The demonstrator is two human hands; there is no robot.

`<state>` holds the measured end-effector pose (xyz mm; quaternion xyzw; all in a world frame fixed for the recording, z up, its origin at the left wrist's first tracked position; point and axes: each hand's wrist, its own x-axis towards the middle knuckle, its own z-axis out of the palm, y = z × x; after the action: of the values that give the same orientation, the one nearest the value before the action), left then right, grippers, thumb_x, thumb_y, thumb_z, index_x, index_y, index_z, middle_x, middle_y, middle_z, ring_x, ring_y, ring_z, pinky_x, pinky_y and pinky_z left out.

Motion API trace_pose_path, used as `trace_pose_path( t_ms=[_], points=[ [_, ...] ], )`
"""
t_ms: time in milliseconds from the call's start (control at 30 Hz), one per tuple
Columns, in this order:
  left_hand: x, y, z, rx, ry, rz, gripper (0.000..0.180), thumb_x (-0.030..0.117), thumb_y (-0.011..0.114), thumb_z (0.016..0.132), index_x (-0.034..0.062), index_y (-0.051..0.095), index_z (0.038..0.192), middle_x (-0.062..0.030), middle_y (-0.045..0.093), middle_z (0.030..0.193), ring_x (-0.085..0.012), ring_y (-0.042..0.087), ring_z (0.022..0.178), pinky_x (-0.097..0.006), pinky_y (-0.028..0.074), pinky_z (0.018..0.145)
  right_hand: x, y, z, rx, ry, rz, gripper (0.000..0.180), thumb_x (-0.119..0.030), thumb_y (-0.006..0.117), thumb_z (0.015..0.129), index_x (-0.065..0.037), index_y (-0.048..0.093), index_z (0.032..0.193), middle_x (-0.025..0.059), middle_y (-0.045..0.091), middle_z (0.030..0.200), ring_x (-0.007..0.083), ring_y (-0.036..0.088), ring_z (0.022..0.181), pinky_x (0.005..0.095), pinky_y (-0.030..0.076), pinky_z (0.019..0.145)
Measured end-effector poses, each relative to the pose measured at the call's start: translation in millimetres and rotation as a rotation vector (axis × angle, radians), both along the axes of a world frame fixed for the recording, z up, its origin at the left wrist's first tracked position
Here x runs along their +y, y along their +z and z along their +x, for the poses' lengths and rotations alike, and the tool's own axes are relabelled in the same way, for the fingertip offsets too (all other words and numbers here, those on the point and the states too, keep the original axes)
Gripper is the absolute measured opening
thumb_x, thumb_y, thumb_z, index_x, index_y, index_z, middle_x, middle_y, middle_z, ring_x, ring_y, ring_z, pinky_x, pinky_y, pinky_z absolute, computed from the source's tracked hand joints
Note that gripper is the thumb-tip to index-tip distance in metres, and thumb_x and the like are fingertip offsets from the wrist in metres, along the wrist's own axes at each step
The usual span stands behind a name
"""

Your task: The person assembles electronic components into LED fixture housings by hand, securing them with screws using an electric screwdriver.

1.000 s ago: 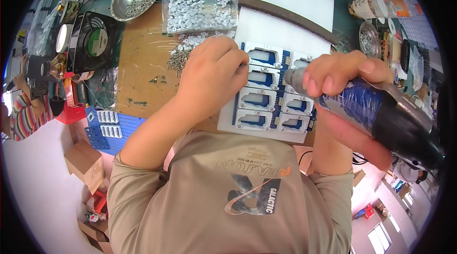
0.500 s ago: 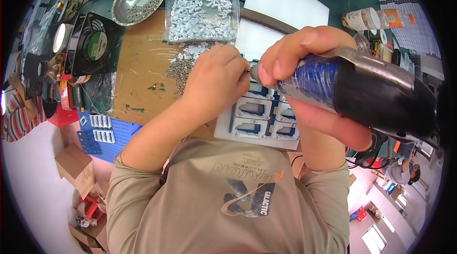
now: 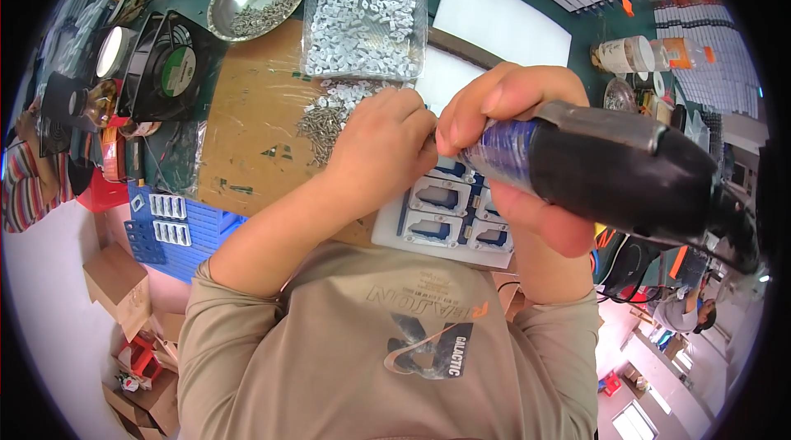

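Observation:
My right hand (image 3: 523,98) is wrapped round an electric screwdriver (image 3: 622,168) with a black body and a blue, tape-covered front. Its tip points left, toward my left hand (image 3: 383,139). The fingers of that hand are pinched together at the tip; whatever they hold is hidden. Below both hands lie white-and-blue frame-like parts (image 3: 432,228) in rows on a white foam board (image 3: 387,230). Just left of my left hand is a heap of small screws (image 3: 320,128), beside some loose small white pieces (image 3: 346,94).
A clear plastic tray (image 3: 310,44) of small white pieces stands at the back. Left of it is a metal bowl (image 3: 222,7) with screws. A black fan (image 3: 165,69) sits at the left, and jars (image 3: 622,54) at the right. Another person (image 3: 33,180) is at the far left.
The screwdriver and my right hand have shifted slightly left and down. My left hand remains pinched near the tip. The whole view has shifted a little.

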<state>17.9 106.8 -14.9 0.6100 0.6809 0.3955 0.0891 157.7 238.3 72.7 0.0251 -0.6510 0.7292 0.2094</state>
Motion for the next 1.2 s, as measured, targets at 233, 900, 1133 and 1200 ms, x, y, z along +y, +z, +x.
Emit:
trace_pose_path(
  t_ms=[233,900,1133,1200],
  points=[
    [-4,8,-2,-0.149,-0.027,0.082,0.019,0.013,0.080,0.074,0.0095,0.065,0.083,-0.0089,0.059,0.089,-0.0330,0.060,0.087,-0.045,0.049,0.077,-24,21,-15,-0.016,-0.133,0.088,0.053,-0.028,0.078,0.088,-0.002,0.052,0.126,0.0154,0.065,0.102,0.0253,0.066,0.094,0.0382,0.056,0.085],
    [-28,26,-29,0.070,0.026,0.035,0.010,0.008,0.078,0.081,0.0065,0.075,0.090,-0.0090,0.068,0.095,-0.0318,0.066,0.092,-0.043,0.054,0.081,35,4,37,0.396,0.055,0.141,0.124,-0.088,0.072,0.072,-0.004,0.040,0.157,0.0172,0.064,0.113,0.0310,0.066,0.092,0.0442,0.056,0.081],
    [-69,20,-43,0.164,-0.004,-0.126,0.007,0.010,0.075,0.083,0.0092,0.073,0.089,-0.0055,0.064,0.092,-0.0289,0.063,0.088,-0.043,0.052,0.078,28,-26,63,0.354,-0.098,0.109,0.122,-0.089,0.068,0.075,-0.004,0.040,0.157,0.0157,0.064,0.110,0.0293,0.065,0.089,0.0436,0.056,0.079],
    [-72,17,-39,0.167,-0.013,-0.124,0.007,0.010,0.075,0.083,0.0095,0.072,0.089,-0.0054,0.064,0.092,-0.0287,0.063,0.088,-0.042,0.052,0.077,26,-30,64,0.336,-0.115,0.125,0.121,-0.090,0.067,0.074,-0.003,0.041,0.155,0.0159,0.064,0.108,0.0292,0.065,0.088,0.0432,0.056,0.078]
  ],
)
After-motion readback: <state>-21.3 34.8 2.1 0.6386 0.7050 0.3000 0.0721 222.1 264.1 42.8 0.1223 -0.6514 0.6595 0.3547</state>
